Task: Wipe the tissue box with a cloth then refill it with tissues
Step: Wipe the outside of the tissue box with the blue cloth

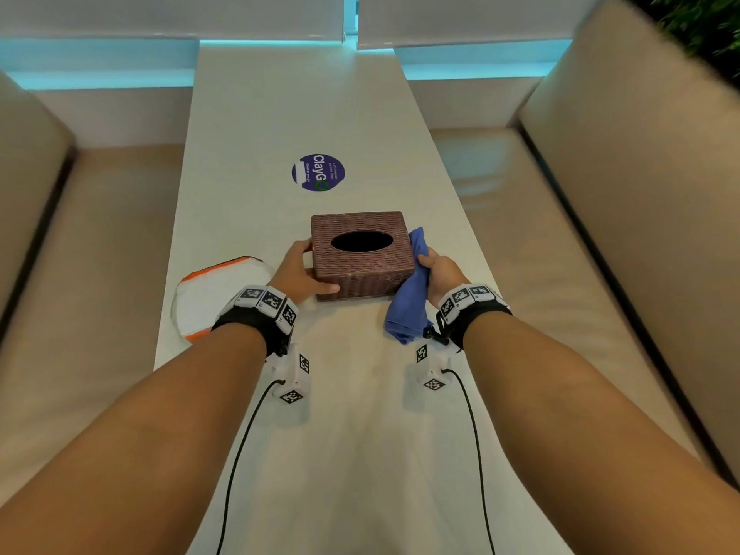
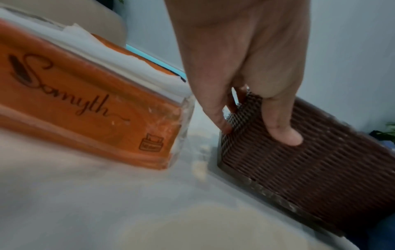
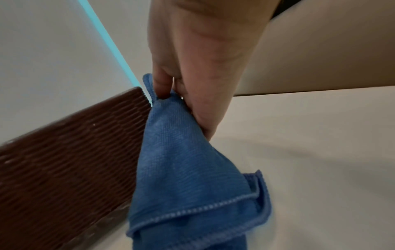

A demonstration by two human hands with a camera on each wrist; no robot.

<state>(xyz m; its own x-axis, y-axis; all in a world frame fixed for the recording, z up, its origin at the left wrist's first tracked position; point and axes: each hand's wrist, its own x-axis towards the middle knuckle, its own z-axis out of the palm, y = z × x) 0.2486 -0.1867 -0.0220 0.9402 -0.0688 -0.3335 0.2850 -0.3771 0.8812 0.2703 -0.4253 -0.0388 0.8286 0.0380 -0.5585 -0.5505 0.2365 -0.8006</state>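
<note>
Though its folds hide the fingertips, blue cloth (image 1: 410, 290) bunched in right hand (image 1: 440, 276); left hand (image 1: 298, 270) gripping tissue box (image 1: 360, 270).

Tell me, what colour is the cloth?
Blue; the cloth shows best in the right wrist view.

Round purple sticker (image 1: 318, 172) on the bench (image 1: 280, 126), beyond the woven box: "ClayGO" in large white letters, the last O a green ring. Smaller white lines beside it, too small to read.

Orange tissue pack (image 2: 85, 101), seen in the left wrist view: script brand name on its long side, reads "Somyth" as best I can make out. Small tissue-box pictogram near its corner, caption underneath illegible.

Black-and-white square code markers on both wristbands (image 1: 267, 304); patterns only, no text.
</note>
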